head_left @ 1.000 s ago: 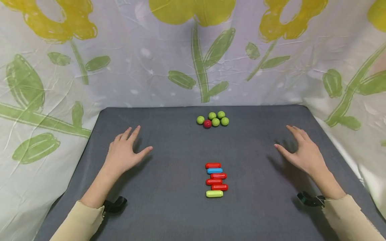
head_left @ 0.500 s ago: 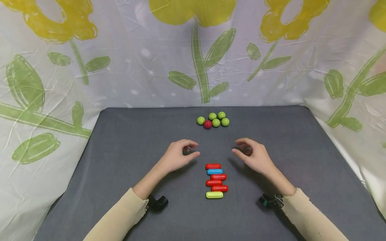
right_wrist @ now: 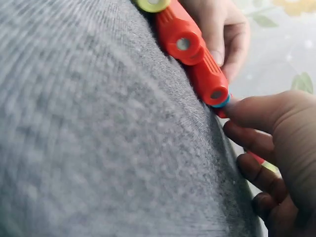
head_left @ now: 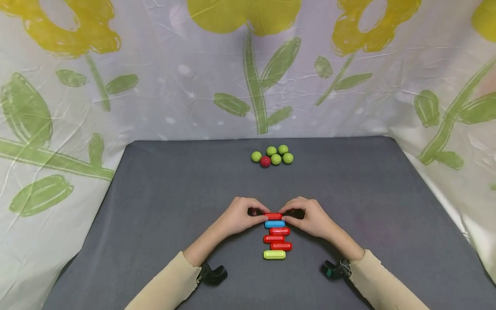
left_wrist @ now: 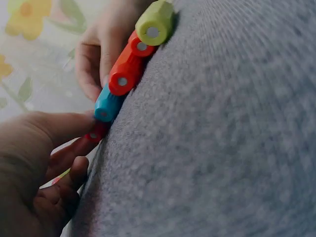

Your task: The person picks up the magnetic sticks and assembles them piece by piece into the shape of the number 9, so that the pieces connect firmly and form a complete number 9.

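Several short plastic magnetic rods with silvery end discs lie crosswise in a column on the grey cloth. Farthest away in the head view is a red magnetic rod (head_left: pixel 273 216). My left hand (head_left: pixel 241 216) has thumb and forefinger at its left end, and my right hand (head_left: pixel 311 218) pinches at its right end. Just nearer lies a blue rod (head_left: pixel 274 224), close by both thumbs. Three more red rods (head_left: pixel 280 231) follow, then a yellow-green rod (head_left: pixel 274 255) closest to me. In the left wrist view, the blue rod (left_wrist: pixel 106 104) shows beside the left thumb.
Several shiny green balls (head_left: pixel 276 159) and one red ball (head_left: pixel 265 162) sit together near the far edge of the grey-covered table (head_left: pixel 186 172). Behind it hangs a pale curtain (head_left: pixel 166 86) printed with yellow flowers. Each wrist wears a black camera mount (head_left: pixel 214 274).
Both hands have come in from the table's sides to the column's far end, their fingers closing from spread to a pinch on the farthest red rod. Rods and balls keep their arrangement.
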A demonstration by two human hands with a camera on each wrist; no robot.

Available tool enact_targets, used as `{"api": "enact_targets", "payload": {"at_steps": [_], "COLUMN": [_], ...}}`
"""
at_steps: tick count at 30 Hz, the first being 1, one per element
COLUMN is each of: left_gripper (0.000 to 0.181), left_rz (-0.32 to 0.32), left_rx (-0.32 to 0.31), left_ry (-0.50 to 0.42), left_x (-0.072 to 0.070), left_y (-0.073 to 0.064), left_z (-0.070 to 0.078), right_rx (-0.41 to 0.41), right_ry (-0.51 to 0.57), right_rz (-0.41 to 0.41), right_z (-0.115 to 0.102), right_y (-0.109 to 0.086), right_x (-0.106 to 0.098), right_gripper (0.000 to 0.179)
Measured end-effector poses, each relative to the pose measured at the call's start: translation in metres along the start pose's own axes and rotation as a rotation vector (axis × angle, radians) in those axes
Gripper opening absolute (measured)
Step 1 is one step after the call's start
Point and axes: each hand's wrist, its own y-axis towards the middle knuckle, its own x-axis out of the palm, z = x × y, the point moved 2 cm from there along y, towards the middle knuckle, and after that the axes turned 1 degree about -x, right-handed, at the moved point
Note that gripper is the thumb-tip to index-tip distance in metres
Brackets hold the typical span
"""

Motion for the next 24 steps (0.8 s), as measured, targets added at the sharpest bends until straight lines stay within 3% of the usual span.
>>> {"api": "enact_targets", "payload": {"at_steps": [9, 14, 20, 24], "left_gripper": [0.016, 0.017, 0.018, 0.019], "left_rz": [0.025, 0.075, 0.153, 0.184], "left_rx": [0.019, -0.005, -0.036, -0.049], "left_ry": [0.012, 0.031, 0.022, 0.009], "left_x": [-0.001, -0.006, -0.012, -0.013], "left_y": [0.008, 0.024, 0.046, 0.053], "left_z": [-0.004, -0.013, -0.026, -0.032], "right_rx": [0.06, 0.078, 0.171, 0.213], "right_ry": [-0.008, -0.022, -0.006, 0.024], "right_rz": [-0.001, 0.028, 0.064, 0.123], "right_z": [0.003, 0.014, 0.028, 0.035], "right_y": [0.007, 0.024, 0.045, 0.05], "right_x": [-0.001, -0.004, -0.006, -0.008], "right_gripper": [0.02, 0.018, 0.015, 0.01]}}
